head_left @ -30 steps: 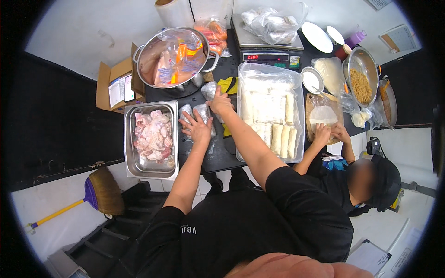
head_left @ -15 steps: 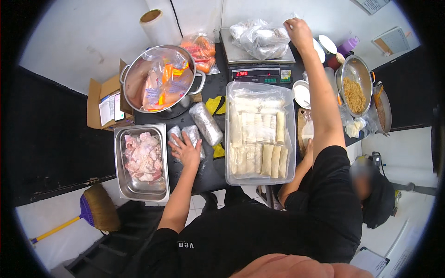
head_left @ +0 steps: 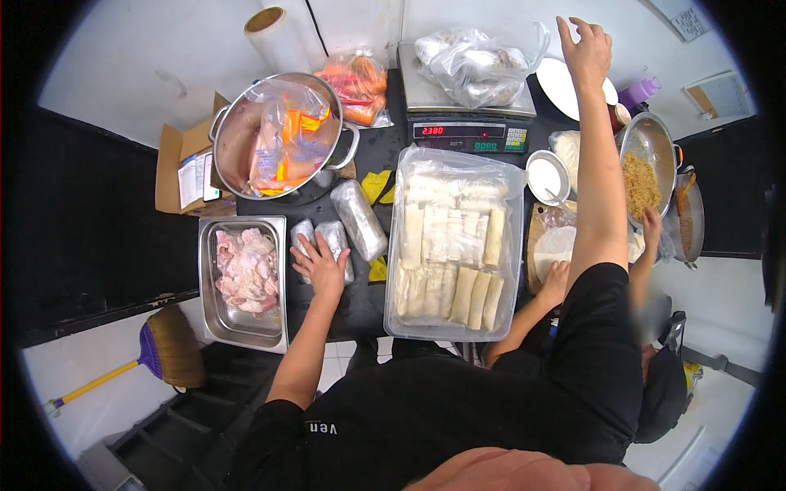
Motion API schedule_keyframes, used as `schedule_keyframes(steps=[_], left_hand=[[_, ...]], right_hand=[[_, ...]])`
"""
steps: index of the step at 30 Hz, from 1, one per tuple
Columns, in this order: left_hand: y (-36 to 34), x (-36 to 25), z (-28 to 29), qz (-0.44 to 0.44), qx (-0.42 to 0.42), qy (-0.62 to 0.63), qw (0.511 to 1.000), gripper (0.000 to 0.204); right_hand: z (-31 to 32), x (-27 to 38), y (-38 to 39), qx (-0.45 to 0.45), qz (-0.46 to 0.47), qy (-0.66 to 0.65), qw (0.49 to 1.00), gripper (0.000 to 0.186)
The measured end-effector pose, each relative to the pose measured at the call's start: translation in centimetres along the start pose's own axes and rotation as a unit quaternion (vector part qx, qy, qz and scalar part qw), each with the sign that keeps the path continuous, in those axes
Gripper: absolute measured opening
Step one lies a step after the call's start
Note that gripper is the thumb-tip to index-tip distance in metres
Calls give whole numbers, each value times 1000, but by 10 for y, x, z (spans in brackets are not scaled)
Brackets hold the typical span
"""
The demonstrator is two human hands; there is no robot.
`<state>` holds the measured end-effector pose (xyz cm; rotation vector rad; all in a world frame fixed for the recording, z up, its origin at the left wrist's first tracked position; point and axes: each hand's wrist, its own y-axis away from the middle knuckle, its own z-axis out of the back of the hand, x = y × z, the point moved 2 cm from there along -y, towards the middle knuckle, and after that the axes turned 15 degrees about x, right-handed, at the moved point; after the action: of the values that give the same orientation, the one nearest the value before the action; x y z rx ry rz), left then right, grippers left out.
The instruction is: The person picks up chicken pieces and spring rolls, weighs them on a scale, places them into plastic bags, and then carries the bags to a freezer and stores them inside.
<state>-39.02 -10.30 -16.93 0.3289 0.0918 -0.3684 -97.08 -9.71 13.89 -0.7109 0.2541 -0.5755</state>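
My left hand (head_left: 322, 272) lies with fingers spread on two small plastic-wrapped packs (head_left: 335, 239). A larger wrapped roll (head_left: 359, 219) rests just beyond it. My right hand (head_left: 586, 53) is raised at the far right of the scale, fingers apart and holding nothing. A clear plastic bag with white-wrapped packs (head_left: 479, 69) sits on the steel pan of the digital scale (head_left: 469, 129), a little left of that hand. Between my arms stands a clear plastic tub (head_left: 514, 270) of pale wrapper rolls (head_left: 463, 295), partly under plastic film.
At left are a steel pan (head_left: 283, 311) of raw chicken pieces and a pot (head_left: 348, 147) with bagged meat. Bagged carrots (head_left: 360, 86) lie behind. On the right, a co-worker's hands (head_left: 557, 282) are by a wrapper sheet and a bowl (head_left: 667, 135) of shredded filling. White plates (head_left: 565, 86) stand beyond.
My right hand has come off the plastic bag and moved right, its fingers opening. The co-worker's other hand now reaches the filling bowl. My left hand stays on the packs.
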Motion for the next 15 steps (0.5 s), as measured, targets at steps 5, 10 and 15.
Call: schedule_keyframes(steps=[5,10,15], left_hand=[[2,9,13,-17,11,94,995,64],[24,-4,62,-105,-59,189,975,41],[10,-31,146,-206,-238,242,918,35]], right_hand=[[4,-22,3,7,-13,-2,1000,34],[3,-57,12,-13,-29,14,999,37],[12,-83,23,-6,-62,39,997,43]])
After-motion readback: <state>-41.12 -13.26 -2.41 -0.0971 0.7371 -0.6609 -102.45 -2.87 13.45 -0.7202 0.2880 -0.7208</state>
